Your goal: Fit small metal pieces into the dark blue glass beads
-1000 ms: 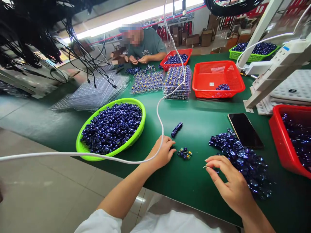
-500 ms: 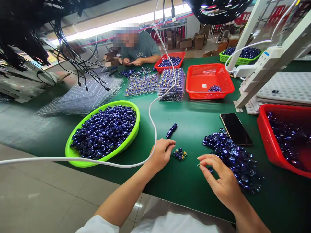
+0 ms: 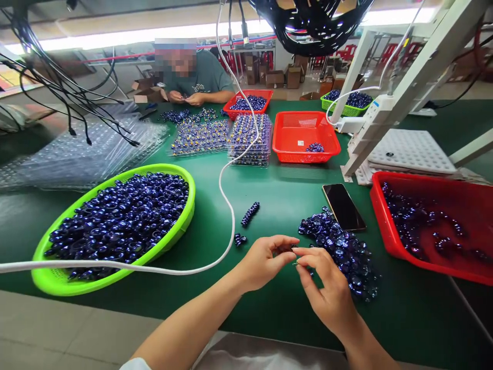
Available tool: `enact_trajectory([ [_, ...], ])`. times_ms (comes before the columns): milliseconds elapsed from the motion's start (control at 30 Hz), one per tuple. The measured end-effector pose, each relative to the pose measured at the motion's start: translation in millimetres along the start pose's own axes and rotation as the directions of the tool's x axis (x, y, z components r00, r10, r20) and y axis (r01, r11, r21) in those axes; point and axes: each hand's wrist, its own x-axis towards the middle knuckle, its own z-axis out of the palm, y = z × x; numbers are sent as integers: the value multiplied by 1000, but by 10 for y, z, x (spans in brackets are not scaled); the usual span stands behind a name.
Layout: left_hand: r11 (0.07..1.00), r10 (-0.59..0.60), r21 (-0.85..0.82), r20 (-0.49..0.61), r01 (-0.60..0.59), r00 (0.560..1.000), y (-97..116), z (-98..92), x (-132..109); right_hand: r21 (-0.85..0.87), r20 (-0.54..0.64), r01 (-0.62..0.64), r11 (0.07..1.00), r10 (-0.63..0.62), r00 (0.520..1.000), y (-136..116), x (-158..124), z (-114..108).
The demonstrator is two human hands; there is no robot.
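My left hand point(image 3: 265, 263) is closed in a pinch, its fingertips meeting those of my right hand point(image 3: 325, 282). A small dark piece shows at the left fingertips, too hidden to name. Between my right thumb and finger is a tiny shiny bit, also too small to make out. Beside my right hand spreads a pile of glossy dark-blue round pieces point(image 3: 342, 246). A short row of stacked dark-blue pieces point(image 3: 250, 214) lies beyond my left hand, and a small cluster of blue pieces point(image 3: 240, 239) sits nearer to it.
A green basket point(image 3: 188, 216) full of blue rings stands left, a red bin point(image 3: 379, 216) right. A phone point(image 3: 344, 206) touches the pile. A white cable point(image 3: 221, 185) crosses the table. Farther back are a red basket point(image 3: 285, 154), stacked trays point(image 3: 249, 141) and another person point(image 3: 210, 77).
My hands have come together, fingertips meeting above the table. The view has turned to the right. The small cluster with yellow bits near my left hand is out of sight.
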Motion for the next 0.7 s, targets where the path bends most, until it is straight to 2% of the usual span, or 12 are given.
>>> enact_trajectory([
  [100, 988, 72, 139, -46, -65, 996, -35, 35, -9, 134, 8, -180, 974, 180, 984, -1, -15, -52],
  [167, 964, 159, 222, -51, -144, 986, -77, 47, -12, 195, 17, -310, 931, 313, 950, 5, -17, -85],
  [233, 922, 268, 298, -23, -249, 963, -128, 46, -11, 222, 37, -390, 894, 392, 919, 8, -6, -108],
  [367, 819, 473, 336, 62, -465, 879, -229, 15, 4, 261, 148, -465, 846, 441, 885, -17, 39, -114],
  [467, 759, 554, 340, 109, -555, 825, -277, -17, 18, 293, 207, -531, 795, 489, 847, -40, 58, -98],
  [600, 726, 583, 361, 129, -586, 802, -302, -40, 30, 379, 207, -588, 714, 554, 806, -56, 51, -54],
  [700, 728, 582, 360, 127, -584, 803, -305, -41, 35, 444, 174, -599, 666, 592, 787, -58, 42, -12],
])
